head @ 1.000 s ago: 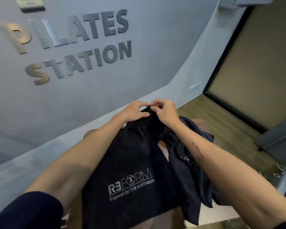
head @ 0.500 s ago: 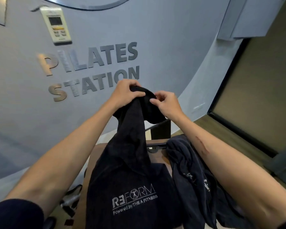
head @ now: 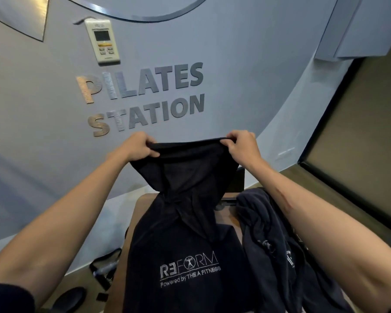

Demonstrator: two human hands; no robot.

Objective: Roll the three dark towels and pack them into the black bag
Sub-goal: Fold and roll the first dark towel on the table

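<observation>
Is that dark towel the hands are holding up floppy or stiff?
Probably floppy: the towel sags between the left hand and right hand and bunches into folds lower down. It likely isn't slippery, since fingertip pinches at its top edge seem enough to hold it. It looks light, with only its edge gripped.

A pale blue-grey wall (head: pixel 43 132) fills most of the view, bearing raised metal letters (head: pixel 142 98) that read "PILATES STATION". Above the lettering, a white remote control (head: pixel 102 41) with a small screen sits in a wall holder. A brown wooden table (head: pixel 142 208) stands below. On the floor to its left lie black straps (head: pixel 104 266). A dark panel (head: pixel 357 141) lies to the right.
</observation>
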